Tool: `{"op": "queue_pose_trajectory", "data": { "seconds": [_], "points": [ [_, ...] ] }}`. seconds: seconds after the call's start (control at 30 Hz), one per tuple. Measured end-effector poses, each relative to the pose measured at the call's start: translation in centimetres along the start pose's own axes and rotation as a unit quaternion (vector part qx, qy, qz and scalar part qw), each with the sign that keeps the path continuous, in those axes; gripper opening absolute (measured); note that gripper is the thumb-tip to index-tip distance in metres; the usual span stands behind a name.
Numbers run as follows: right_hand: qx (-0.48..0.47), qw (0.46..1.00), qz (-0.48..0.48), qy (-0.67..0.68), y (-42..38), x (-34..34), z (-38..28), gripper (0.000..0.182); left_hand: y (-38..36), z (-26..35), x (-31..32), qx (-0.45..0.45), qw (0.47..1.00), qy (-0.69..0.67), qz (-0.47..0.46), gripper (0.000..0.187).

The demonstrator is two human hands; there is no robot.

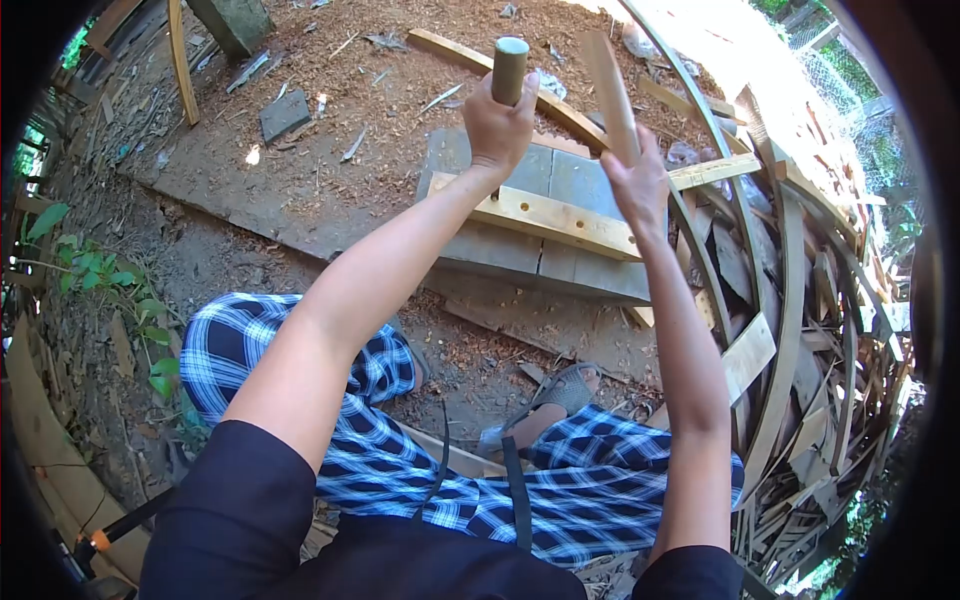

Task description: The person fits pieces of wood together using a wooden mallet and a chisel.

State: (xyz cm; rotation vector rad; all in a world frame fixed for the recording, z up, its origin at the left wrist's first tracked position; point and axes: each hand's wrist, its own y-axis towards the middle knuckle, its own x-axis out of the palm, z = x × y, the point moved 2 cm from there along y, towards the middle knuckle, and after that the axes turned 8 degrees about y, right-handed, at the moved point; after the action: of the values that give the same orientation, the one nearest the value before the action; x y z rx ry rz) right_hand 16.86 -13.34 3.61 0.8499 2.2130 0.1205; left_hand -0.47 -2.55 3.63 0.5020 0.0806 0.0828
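Note:
My left hand (500,128) is wrapped round an upright cylindrical handle (509,70) with a pale, flat top end, above the far side of a wooden beam. My right hand (638,180) grips a flat wooden piece (610,95) that points up and away. Below both hands, the light wooden beam (560,222) with several round holes along its top lies across grey blocks (490,248). What lies under my left fist, at the beam's left end, is partly hidden by the hand and wrist.
Long curved wood strips (790,300) and scrap pieces pile up at the right. Another wooden bar (450,48) lies behind the blocks among shavings. A dark flat piece (285,115) rests on the ground at upper left. Green leaves (100,265) grow at the left edge.

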Motion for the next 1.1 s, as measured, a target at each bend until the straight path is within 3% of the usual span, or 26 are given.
{"op": "queue_pose_trajectory", "data": {
  "seconds": [0.1, 0.13, 0.2, 0.27, 0.3, 0.33, 0.37, 0.4, 0.47, 0.53, 0.57, 0.73, 0.77, 0.83, 0.87, 0.93, 1.03, 1.07, 1.1],
  "points": [
    [-0.167, 0.979, 0.048, 0.106, 4.4, -5.2, -7.2, 0.060, -0.6, 0.5, -0.2, -0.005, 1.000, 0.010, -0.010, 0.023],
    [-0.217, 0.965, 0.117, 0.092, 5.0, -7.4, -10.7, 0.057, -0.6, 0.5, -0.3, -0.002, 1.000, 0.009, -0.009, 0.023],
    [-0.259, 0.947, 0.163, 0.099, 5.3, -10.1, -15.7, 0.055, -0.8, 0.3, 0.0, 0.017, 1.000, 0.000, -0.006, 0.021],
    [-0.441, 0.848, 0.294, 0.015, 4.3, -10.9, -18.3, 0.076, -1.1, 0.7, 0.1, 0.016, 1.000, 0.011, -0.014, 0.020],
    [-0.458, 0.873, 0.152, -0.068, 3.1, -9.9, -18.1, 0.073, -1.3, 0.9, 0.3, 0.023, 0.999, 0.009, -0.024, 0.020],
    [-0.461, 0.875, 0.003, -0.146, 1.3, -8.6, -17.4, 0.070, -1.5, 1.0, 0.3, 0.030, 0.999, 0.010, -0.034, 0.020],
    [-0.308, 0.882, -0.170, -0.312, 0.0, -7.4, -16.8, 0.066, -1.8, 1.1, 0.1, 0.028, 0.999, 0.012, -0.039, 0.020],
    [-0.319, 0.892, -0.187, -0.261, 0.2, -8.0, -16.6, 0.064, -1.8, 1.2, 0.1, 0.034, 0.998, 0.031, -0.041, 0.020],
    [-0.435, 0.853, -0.103, -0.268, 1.2, -10.2, -18.4, 0.064, -1.8, 1.2, 0.5, 0.038, 0.998, 0.023, -0.043, 0.019],
    [-0.414, 0.906, 0.038, -0.081, 2.1, -11.3, -19.5, 0.064, -1.8, 1.2, 0.4, 0.042, 0.998, 0.023, -0.046, 0.018],
    [-0.412, 0.907, 0.036, -0.082, 1.5, -10.9, -19.5, 0.064, -2.0, 1.0, 0.4, 0.039, 0.998, 0.022, -0.049, 0.018],
    [-0.189, 0.929, -0.164, -0.272, -1.6, -8.2, -16.5, 0.069, -1.8, 1.8, 0.0, 0.046, 0.997, 0.029, -0.053, 0.017],
    [-0.184, 0.932, -0.161, -0.268, -1.3, -8.6, -15.8, 0.069, -1.8, 1.5, 0.2, 0.051, 0.996, 0.037, -0.058, 0.017],
    [-0.398, 0.887, -0.041, -0.231, 0.0, -10.0, -15.2, 0.073, -1.4, 0.7, 1.0, 0.053, 0.996, 0.028, -0.058, 0.017],
    [-0.316, 0.926, -0.013, -0.204, -0.2, -11.1, -16.3, 0.073, -1.7, 0.0, 0.9, 0.049, 0.997, 0.025, -0.049, 0.017],
    [-0.409, 0.898, 0.155, 0.038, 2.4, -12.0, -17.1, 0.076, -1.8, 0.4, 0.6, 0.045, 0.997, 0.031, -0.053, 0.018],
    [-0.398, 0.904, 0.150, -0.033, 0.0, -9.4, -16.6, 0.074, -1.8, 0.9, 0.4, 0.063, 0.996, 0.017, -0.054, 0.018],
    [-0.349, 0.884, -0.098, -0.294, -0.9, -8.0, -15.2, 0.073, -1.6, 0.9, 0.4, 0.068, 0.996, 0.013, -0.052, 0.018],
    [-0.286, 0.920, -0.146, -0.223, -1.7, -7.1, -14.7, 0.070, -1.6, 0.9, 0.3, 0.069, 0.996, 0.010, -0.054, 0.018]
  ]
}}
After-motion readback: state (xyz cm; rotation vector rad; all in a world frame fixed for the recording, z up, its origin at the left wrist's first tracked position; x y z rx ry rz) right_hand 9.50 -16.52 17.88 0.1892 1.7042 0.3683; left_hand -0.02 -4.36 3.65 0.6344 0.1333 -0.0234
